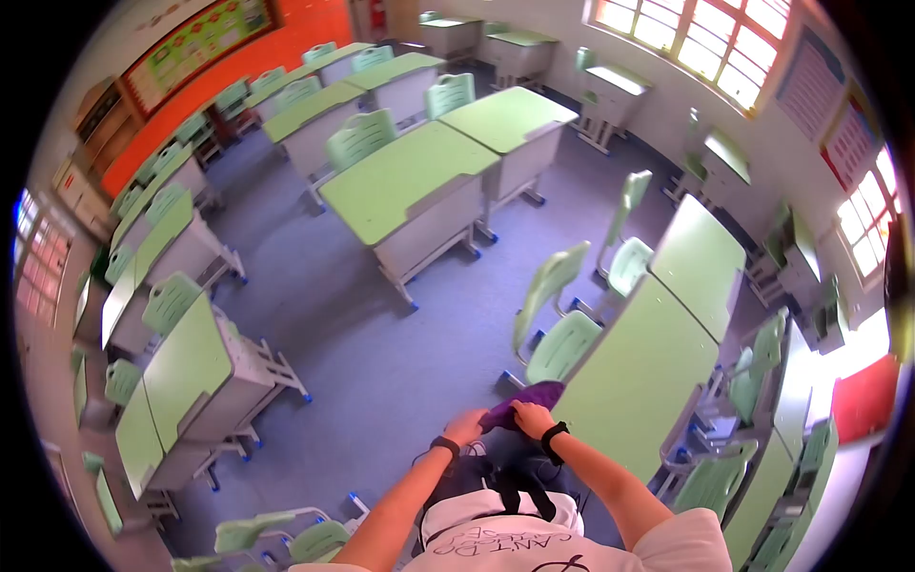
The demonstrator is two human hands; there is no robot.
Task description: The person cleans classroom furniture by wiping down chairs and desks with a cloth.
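A dark purple cloth [544, 393] is stretched between my two hands, low in front of my body. My left hand [465, 425], slightly blurred, is closed on the cloth's left end. Closed around its middle is my right hand [532, 418], and part of the cloth fans out beyond the fingers. Each wrist wears a dark band. Just right of the cloth is the near corner of a green desk [634, 372], and a light green chair [562, 345] stands a little beyond it. The fingers' undersides are hidden.
Paired green desks [410, 181] with chairs stand in the middle, and more desk rows [191, 372] run along the left. Several single desks [610, 84] line the window wall. Blue-grey floor [372, 353] lies between the rows. Another chair [319, 541] is close behind my left arm.
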